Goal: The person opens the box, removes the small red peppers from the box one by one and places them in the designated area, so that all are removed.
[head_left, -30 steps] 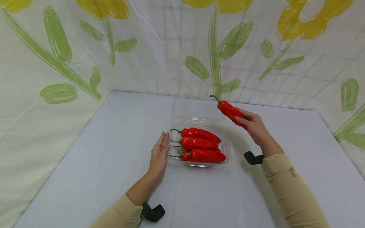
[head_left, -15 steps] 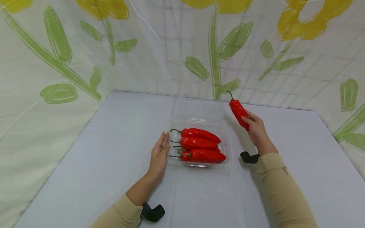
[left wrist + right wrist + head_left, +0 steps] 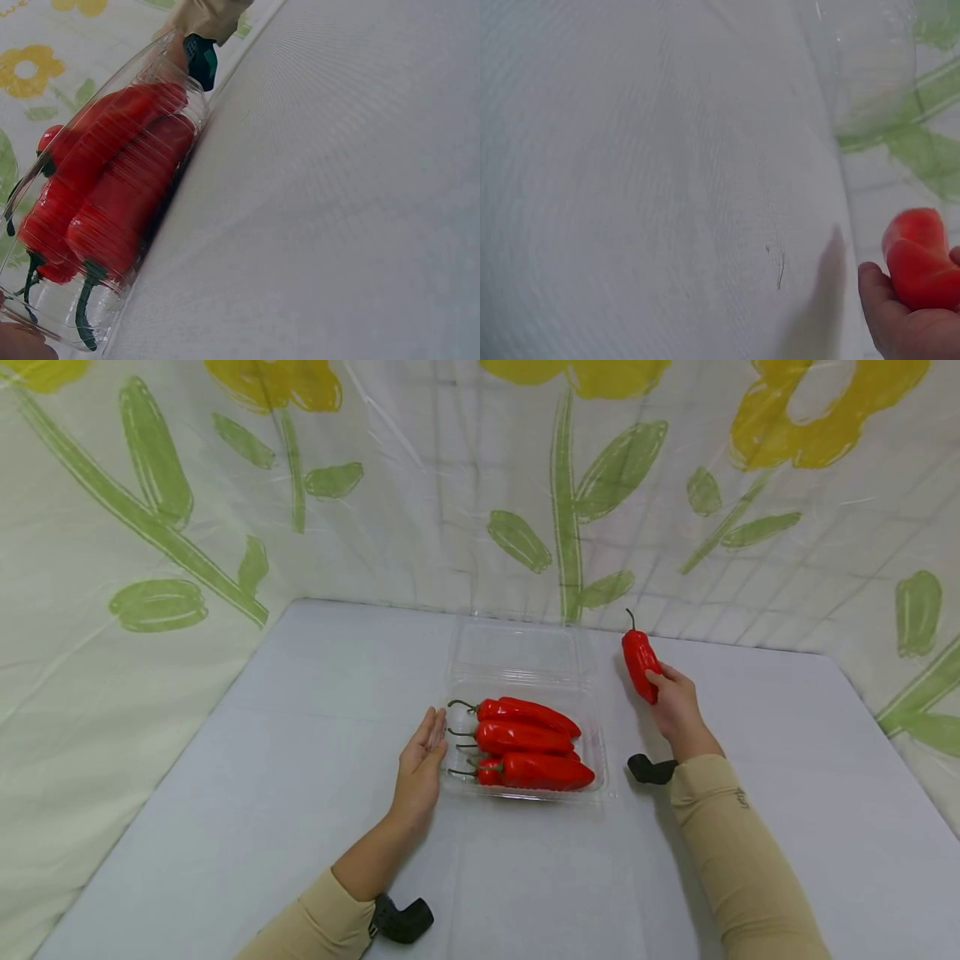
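While the right hand [image 3: 675, 706] grips a red pepper [image 3: 640, 665] (stem up, long axis near vertical) right of the clear tray [image 3: 600, 752], the left hand [image 3: 420, 768], fingers straight, rests against the tray's left edge.

No text can be read in these views. The right sleeve [image 3: 738, 852] carries a small dark mark near the cuff, too small and blurred to make out as letters. The backdrop [image 3: 480, 485] shows only painted yellow flowers and green leaves, with no words or numbers. The clear tray [image 3: 600, 760] bears no visible label, brand or sticker, and the peppers [image 3: 525, 743] in it carry none either. The surface [image 3: 300, 760] shows no print, and neither wrist view adds any writing, number or sign.
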Motion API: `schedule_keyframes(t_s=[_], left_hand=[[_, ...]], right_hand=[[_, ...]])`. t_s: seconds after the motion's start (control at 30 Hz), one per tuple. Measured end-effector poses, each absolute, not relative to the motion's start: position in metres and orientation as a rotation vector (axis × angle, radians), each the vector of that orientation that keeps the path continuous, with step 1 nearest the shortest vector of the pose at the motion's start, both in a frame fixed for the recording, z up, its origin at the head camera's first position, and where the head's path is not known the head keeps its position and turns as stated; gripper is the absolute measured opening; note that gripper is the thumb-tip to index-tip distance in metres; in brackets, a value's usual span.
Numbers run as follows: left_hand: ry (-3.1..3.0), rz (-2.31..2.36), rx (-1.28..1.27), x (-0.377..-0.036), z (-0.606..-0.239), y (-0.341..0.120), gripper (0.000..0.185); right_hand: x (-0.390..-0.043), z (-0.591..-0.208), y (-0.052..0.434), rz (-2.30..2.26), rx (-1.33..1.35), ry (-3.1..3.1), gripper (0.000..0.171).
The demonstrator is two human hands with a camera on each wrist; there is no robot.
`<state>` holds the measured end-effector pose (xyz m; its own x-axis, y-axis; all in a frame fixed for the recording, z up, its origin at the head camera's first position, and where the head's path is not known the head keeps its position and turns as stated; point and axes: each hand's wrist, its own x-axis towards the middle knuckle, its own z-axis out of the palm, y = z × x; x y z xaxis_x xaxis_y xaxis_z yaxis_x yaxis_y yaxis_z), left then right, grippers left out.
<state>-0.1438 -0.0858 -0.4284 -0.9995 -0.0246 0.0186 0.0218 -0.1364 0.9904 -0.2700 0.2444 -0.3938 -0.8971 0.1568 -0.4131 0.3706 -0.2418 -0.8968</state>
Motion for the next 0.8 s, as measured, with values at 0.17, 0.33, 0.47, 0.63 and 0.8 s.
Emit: schedule_keyframes(t_s=[0.17, 0.33, 0.47, 0.63, 0.8], left_hand=[[-2.045, -2.344, 0.006, -0.144, -0.429, -0.086, 0.053], [-2.044, -2.344, -0.013, -0.144, -0.429, -0.086, 0.053], [-2.052, -2.338, -0.024, -0.144, -0.429, -0.086, 0.053], [-2.070, -2.331, -0.026, -0.144, -0.430, -0.087, 0.053], [-2.061, -2.336, -0.027, -0.145, -0.431, -0.088, 0.053]], right_hand=[[-0.273, -0.396, 0.241, -2.280, 0.696, 1.816, 0.055], [-0.275, -0.398, 0.236, -2.256, 0.675, 1.827, 0.055], [-0.276, -0.400, 0.234, -2.268, 0.659, 1.810, 0.056], [-0.278, -0.402, 0.230, -2.262, 0.659, 1.829, 0.056], [-0.283, -0.407, 0.226, -2.179, 0.616, 1.968, 0.057]])
